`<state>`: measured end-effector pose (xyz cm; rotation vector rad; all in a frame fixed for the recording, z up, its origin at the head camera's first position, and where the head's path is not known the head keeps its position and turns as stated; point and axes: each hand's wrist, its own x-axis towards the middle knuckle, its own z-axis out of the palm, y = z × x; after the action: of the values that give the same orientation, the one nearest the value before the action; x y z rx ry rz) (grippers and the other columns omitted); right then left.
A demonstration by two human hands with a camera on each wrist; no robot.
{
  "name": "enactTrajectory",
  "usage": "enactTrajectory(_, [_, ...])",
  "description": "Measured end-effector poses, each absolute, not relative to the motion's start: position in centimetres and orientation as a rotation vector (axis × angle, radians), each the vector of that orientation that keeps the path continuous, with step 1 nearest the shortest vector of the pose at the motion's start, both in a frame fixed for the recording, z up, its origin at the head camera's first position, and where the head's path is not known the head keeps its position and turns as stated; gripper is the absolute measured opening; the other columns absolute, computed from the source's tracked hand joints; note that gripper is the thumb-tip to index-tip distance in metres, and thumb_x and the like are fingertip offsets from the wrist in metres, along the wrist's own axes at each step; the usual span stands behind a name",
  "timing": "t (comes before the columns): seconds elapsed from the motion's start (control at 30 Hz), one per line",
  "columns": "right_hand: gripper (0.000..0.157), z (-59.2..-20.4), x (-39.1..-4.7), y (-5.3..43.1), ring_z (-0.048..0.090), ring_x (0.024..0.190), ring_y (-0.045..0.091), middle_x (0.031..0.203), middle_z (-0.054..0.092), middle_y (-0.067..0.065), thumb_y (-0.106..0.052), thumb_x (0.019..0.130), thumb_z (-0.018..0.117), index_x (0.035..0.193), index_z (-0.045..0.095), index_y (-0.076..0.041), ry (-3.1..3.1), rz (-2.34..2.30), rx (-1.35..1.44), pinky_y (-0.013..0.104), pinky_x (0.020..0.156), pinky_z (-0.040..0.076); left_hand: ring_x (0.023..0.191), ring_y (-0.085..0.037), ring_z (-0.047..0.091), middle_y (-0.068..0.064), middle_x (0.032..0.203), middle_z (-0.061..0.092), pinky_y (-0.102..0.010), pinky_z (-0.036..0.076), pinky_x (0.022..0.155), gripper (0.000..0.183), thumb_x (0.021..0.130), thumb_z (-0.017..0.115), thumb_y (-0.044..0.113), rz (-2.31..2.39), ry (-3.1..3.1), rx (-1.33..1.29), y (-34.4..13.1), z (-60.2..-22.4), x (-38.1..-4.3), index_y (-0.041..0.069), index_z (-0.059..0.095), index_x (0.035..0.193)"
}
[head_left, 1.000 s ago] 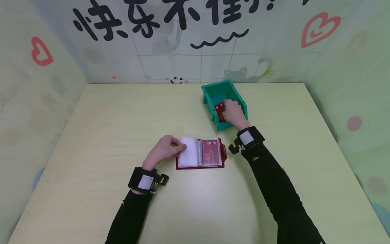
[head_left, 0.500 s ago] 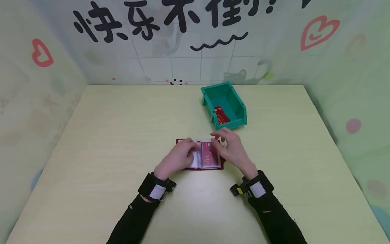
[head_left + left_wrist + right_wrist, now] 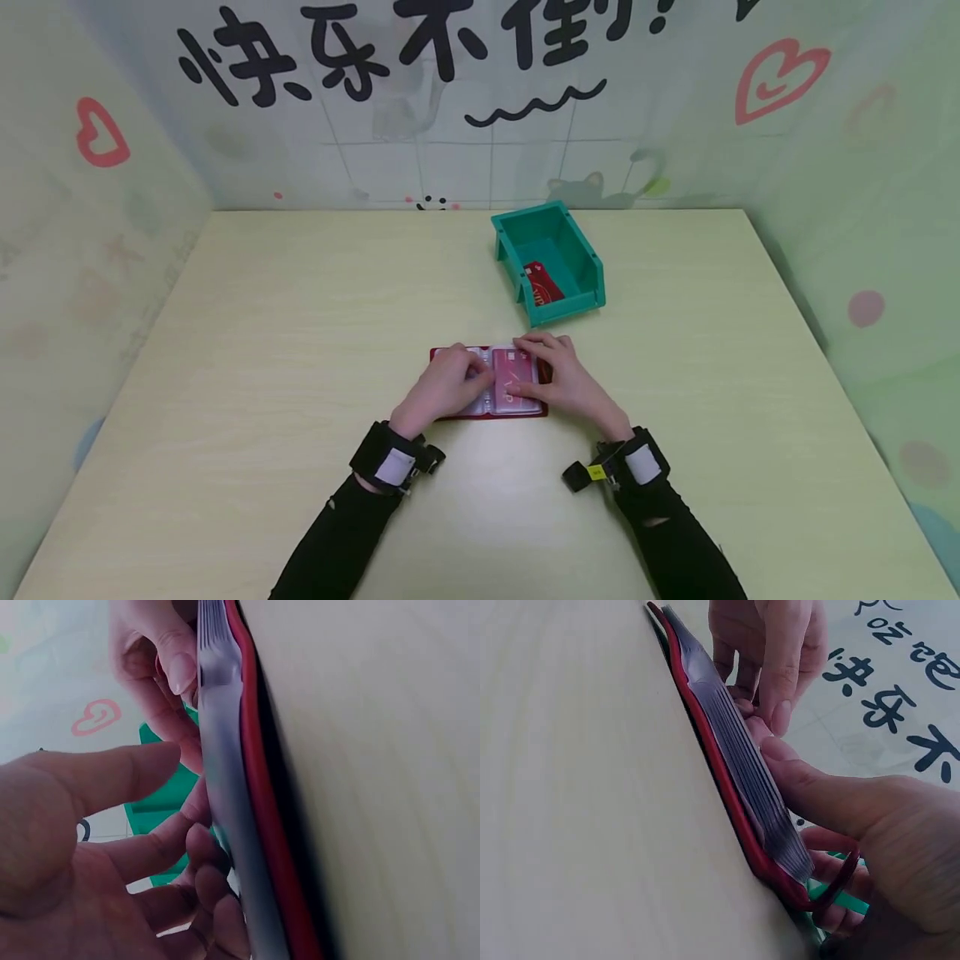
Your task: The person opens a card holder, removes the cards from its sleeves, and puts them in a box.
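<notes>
A small red card holder (image 3: 491,417) lies spread on the table, with clear pocket pages. A pinkish-red VIP card (image 3: 508,367) shows in its right-hand page. My left hand (image 3: 444,385) is over the left-hand page; its fingers touch the pages in the left wrist view, and its thumb stands apart from them. From the right, my right hand (image 3: 566,379) lays its thumb across the card, with its forefinger extended by the upper edge. In the right wrist view that thumb (image 3: 810,784) rests on the stacked pages, and the other fingers are partly hidden behind the strap (image 3: 840,881).
Behind the holder stands a teal open-front bin (image 3: 551,312), a dark red card (image 3: 542,283) lying inside it. The pale wooden table (image 3: 285,333) meets printed walls at the back and both sides.
My right hand has come from the bin down to the right-hand page, its thumb now on the card. My left hand has shifted right, from the left page's outer edge toward the middle.
</notes>
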<state>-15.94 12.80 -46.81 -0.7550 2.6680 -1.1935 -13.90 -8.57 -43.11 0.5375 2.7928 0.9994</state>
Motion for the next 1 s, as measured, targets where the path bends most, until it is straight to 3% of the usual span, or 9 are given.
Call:
enactTrajectory(0.2, [0.072, -47.3, -15.7, 12.6, 0.032, 0.118, 0.03, 0.136, 0.044, 0.014, -0.032, 0.076, 0.079, 0.137, 0.053, -0.006, 2.772, -1.132, -0.729, 0.053, 0.093, 0.038, 0.045, -0.01, 0.037, 0.005, 0.049, 0.033, -0.023, 0.026, 0.044, 0.026, 0.09, 0.063, 0.013, 1.027, 2.782, 0.472, -8.3, -43.2, -14.1, 0.008, 0.063, 0.065])
enactTrajectory(0.57, [0.074, -47.9, -15.5, 12.8, 0.032, 0.114, 0.028, 0.135, 0.045, 0.012, -0.041, 0.074, 0.079, 0.138, 0.054, -0.012, 2.888, -1.034, -0.726, 0.051, 0.092, 0.033, 0.045, -0.01, 0.037, 0.006, 0.046, 0.03, -0.023, 0.025, 0.045, 0.03, 0.09, 0.064, 0.017, 1.058, 2.784, 0.427, -8.2, -44.3, -14.4, 0.011, 0.061, 0.06])
enactTrajectory(0.73, [0.074, -48.0, -15.4, 12.8, 0.033, 0.114, 0.028, 0.134, 0.045, 0.011, -0.043, 0.073, 0.078, 0.137, 0.055, -0.014, 2.908, -1.022, -0.73, 0.05, 0.091, 0.033, 0.047, -0.013, 0.041, 0.005, 0.047, 0.037, -0.024, 0.027, 0.046, 0.027, 0.09, 0.065, 0.018, 1.046, 2.788, 0.419, -8.2, -44.2, -14.3, 0.008, 0.068, 0.065])
enactTrajectory(1.0, [0.072, -48.1, -15.3, 12.9, 0.034, 0.113, 0.027, 0.131, 0.047, 0.01, -0.041, 0.073, 0.079, 0.136, 0.056, -0.013, 2.934, -1.002, -0.748, 0.05, 0.091, 0.034, 0.071, -0.019, 0.05, -0.003, 0.069, 0.058, -0.029, 0.039, 0.059, 0.018, 0.089, 0.066, 0.019, 0.97, 2.825, 0.367, -7.8, -44.2, -14.2, 0.005, 0.075, 0.082])
